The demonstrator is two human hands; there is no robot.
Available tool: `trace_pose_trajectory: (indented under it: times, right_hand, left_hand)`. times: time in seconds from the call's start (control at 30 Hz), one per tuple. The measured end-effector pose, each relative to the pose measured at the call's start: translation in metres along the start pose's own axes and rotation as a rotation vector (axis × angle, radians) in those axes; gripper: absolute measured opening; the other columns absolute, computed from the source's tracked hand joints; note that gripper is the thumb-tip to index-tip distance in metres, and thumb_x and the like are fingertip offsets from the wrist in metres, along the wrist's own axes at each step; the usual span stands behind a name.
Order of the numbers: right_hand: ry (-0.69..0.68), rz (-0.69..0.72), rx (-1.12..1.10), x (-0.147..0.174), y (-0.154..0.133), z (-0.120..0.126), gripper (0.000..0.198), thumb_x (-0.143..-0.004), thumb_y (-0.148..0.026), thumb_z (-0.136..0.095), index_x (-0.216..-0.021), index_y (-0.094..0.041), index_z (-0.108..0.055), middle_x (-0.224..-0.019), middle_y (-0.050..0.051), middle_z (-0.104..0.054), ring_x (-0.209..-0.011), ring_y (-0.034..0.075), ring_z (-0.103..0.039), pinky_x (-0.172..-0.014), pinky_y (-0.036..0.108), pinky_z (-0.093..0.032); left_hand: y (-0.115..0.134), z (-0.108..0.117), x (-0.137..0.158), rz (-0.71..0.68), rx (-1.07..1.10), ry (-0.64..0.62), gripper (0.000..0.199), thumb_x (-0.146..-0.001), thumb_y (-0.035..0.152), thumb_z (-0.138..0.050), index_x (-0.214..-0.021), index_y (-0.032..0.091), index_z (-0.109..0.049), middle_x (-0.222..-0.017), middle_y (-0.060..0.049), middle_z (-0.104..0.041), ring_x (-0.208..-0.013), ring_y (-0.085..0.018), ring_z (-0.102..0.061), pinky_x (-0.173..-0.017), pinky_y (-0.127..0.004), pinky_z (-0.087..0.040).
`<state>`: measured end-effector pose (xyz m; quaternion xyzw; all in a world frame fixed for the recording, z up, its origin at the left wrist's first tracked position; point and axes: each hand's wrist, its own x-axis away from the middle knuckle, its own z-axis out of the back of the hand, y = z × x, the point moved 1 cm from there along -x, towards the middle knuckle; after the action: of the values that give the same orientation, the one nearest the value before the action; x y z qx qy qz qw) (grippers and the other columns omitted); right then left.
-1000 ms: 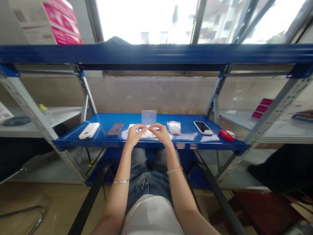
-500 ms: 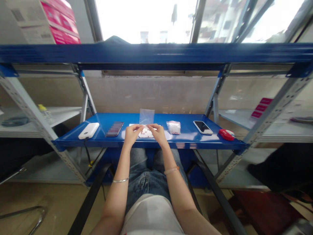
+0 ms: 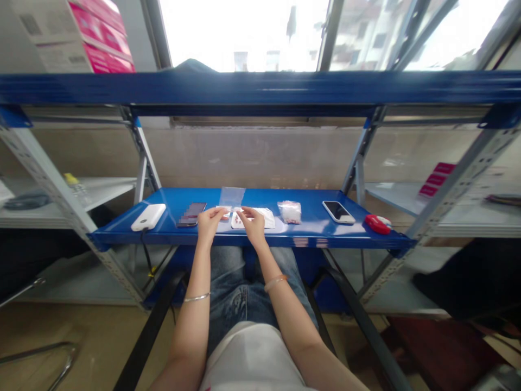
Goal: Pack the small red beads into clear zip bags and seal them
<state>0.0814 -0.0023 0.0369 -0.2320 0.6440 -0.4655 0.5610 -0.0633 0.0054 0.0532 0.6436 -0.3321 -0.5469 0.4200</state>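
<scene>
Clear plastic bag (image 3: 232, 196), thin and glossy, is standing at the glossy blue metal shelf's (image 3: 171, 232) middle; your left hand (image 3: 210, 222) is pinching its lower edge while your right hand (image 3: 253, 224) is resting fingertips on the flat white sheet (image 3: 260, 218) beside it.

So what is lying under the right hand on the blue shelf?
Under the right hand lies a white sheet with small red pieces on the blue shelf. The hand covers its near part.

Bright backlight from blown-out window (image 3: 244, 32); shelf interior dimmer; edges warped, slightly soft.
</scene>
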Motion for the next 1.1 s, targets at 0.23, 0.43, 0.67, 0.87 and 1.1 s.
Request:
trace_pose_trajectory:
  times: [0.23, 0.43, 0.67, 0.87, 1.1]
  right_hand:
    - [-0.097, 0.216, 0.451, 0.017, -0.003, -0.019, 0.029, -0.086, -0.017, -0.044, -0.110, -0.017, -0.060, -0.107, 0.009, -0.065, -0.101, 0.021, -0.057, -0.095, 0.039, -0.036]
    - [-0.370, 0.314, 0.663, 0.032, -0.002, -0.041, 0.047, -0.081, -0.002, -0.034, -0.119, -0.020, -0.055, -0.119, 0.007, -0.060, -0.116, 0.020, -0.049, -0.096, 0.039, -0.034]
    - [-0.402, 0.318, 0.756, 0.038, 0.001, -0.047, 0.042, -0.086, -0.011, -0.034, -0.125, -0.018, -0.049, -0.128, 0.010, -0.054, -0.124, 0.020, -0.042, -0.102, 0.042, -0.028]
    - [-0.375, 0.333, 0.796, 0.033, 0.002, -0.052, 0.037, -0.087, -0.012, -0.034, -0.118, -0.018, -0.051, -0.126, 0.010, -0.055, -0.124, 0.021, -0.041, -0.102, 0.044, -0.027]
    - [-0.378, 0.330, 0.869, 0.021, 0.003, -0.073, 0.036, -0.088, -0.014, -0.033, -0.121, -0.013, -0.049, -0.122, 0.015, -0.056, -0.120, 0.026, -0.042, -0.103, 0.050, -0.024]
  left_hand:
    - [-0.031, 0.015, -0.011, 0.004, -0.140, 0.162, 0.021, -0.067, 0.025, -0.060, -0.081, 0.009, -0.066, -0.071, -0.008, -0.070, -0.067, -0.021, -0.067, -0.065, -0.031, -0.054]
    - [-0.055, 0.020, -0.016, -0.039, -0.476, 0.171, 0.029, -0.069, 0.021, -0.058, -0.096, 0.013, -0.064, -0.074, -0.007, -0.071, -0.072, -0.022, -0.067, -0.073, -0.033, -0.052]
    - [-0.070, 0.018, -0.024, -0.093, -0.548, 0.147, 0.032, -0.076, 0.023, -0.053, -0.103, 0.011, -0.064, -0.087, -0.013, -0.071, -0.083, -0.023, -0.067, -0.078, -0.033, -0.051]
    - [-0.069, 0.018, -0.038, -0.044, -0.524, 0.163, 0.032, -0.078, 0.025, -0.053, -0.105, 0.011, -0.063, -0.090, -0.011, -0.071, -0.081, -0.020, -0.067, -0.075, -0.029, -0.052]
    - [-0.064, 0.018, -0.041, 0.017, -0.714, 0.169, 0.028, -0.073, 0.020, -0.055, -0.096, 0.010, -0.067, -0.089, -0.015, -0.070, -0.087, -0.026, -0.065, -0.080, -0.033, -0.048]
